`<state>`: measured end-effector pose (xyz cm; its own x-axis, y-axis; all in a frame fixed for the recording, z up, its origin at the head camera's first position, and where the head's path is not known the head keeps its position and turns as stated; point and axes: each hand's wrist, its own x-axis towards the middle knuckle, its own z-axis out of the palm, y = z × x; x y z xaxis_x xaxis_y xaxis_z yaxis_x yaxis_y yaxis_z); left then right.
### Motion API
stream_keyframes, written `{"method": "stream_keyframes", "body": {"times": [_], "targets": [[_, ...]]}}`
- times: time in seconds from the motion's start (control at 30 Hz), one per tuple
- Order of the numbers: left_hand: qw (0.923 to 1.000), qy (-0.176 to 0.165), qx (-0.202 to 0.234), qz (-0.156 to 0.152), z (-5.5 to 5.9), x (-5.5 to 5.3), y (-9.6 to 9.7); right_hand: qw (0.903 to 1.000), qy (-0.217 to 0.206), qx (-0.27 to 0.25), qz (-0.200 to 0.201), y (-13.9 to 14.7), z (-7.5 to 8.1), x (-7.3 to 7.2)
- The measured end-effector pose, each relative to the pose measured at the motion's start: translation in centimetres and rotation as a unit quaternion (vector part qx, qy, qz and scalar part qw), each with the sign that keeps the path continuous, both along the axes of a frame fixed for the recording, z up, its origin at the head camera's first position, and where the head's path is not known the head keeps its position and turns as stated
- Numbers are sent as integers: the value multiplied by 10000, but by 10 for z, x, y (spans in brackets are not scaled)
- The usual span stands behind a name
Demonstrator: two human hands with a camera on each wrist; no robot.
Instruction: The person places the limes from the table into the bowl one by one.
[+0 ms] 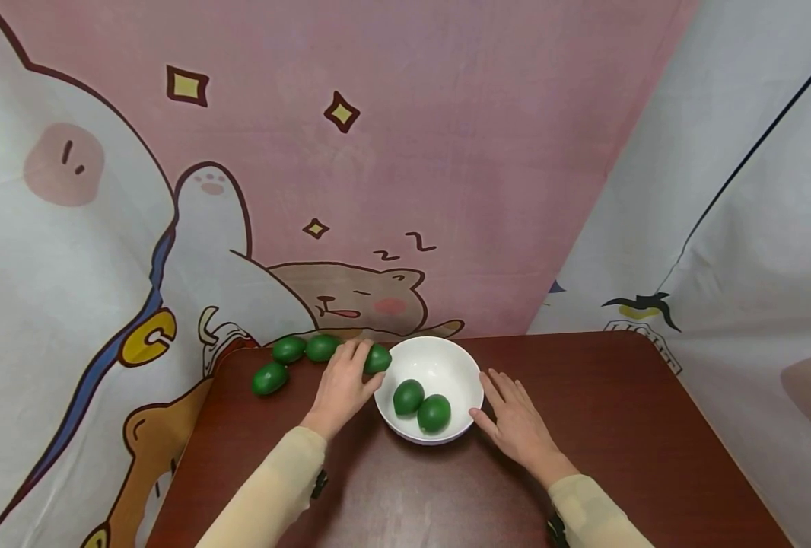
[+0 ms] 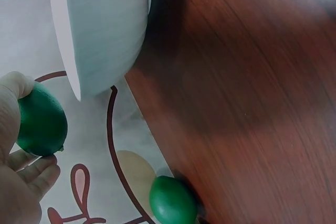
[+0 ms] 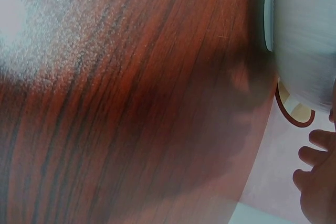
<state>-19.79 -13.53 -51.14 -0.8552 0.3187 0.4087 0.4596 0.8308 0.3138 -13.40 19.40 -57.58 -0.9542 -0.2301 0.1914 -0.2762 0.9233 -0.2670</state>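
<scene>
My left hand point(image 1: 341, 387) grips a green lime point(image 1: 378, 359) at the left rim of a white bowl point(image 1: 456, 373). In the left wrist view the held lime point(image 2: 43, 121) sits between thumb and fingers, beside the bowl's outer wall point(image 2: 107, 30). Two more limes, one point(image 1: 408, 397) and another point(image 1: 434, 414), lie together inside the bowl toward its near side. Fingers extended, my right hand point(image 1: 520, 428) rests against the bowl's right side. Only part of that hand point(image 3: 317, 182) shows in the right wrist view, near the bowl's wall point(image 3: 304, 40).
Three loose limes lie near the table's back left edge: one point(image 1: 270, 378) in front, one point(image 1: 289, 349) behind it, and one point(image 1: 322, 348) close to my left hand. The brown wooden table point(image 1: 604, 426) meets a patterned cloth backdrop point(image 1: 488, 167) at the back.
</scene>
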Motion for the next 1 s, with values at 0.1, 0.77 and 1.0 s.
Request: {"method": "stream_keyframes", "body": {"times": [0.1,0.77,1.0], "targets": [[10000,-42,-4,-5,0,0,4,10000,-4,-6,9,0,0,0],[9993,-321,-156,-117,-4,-1,30,10000,-72,-1,-27,-1,-1,0],[9979,-537,-320,-178,-4,-5,37,10000,-40,-16,-15,-1,1,0]]}}
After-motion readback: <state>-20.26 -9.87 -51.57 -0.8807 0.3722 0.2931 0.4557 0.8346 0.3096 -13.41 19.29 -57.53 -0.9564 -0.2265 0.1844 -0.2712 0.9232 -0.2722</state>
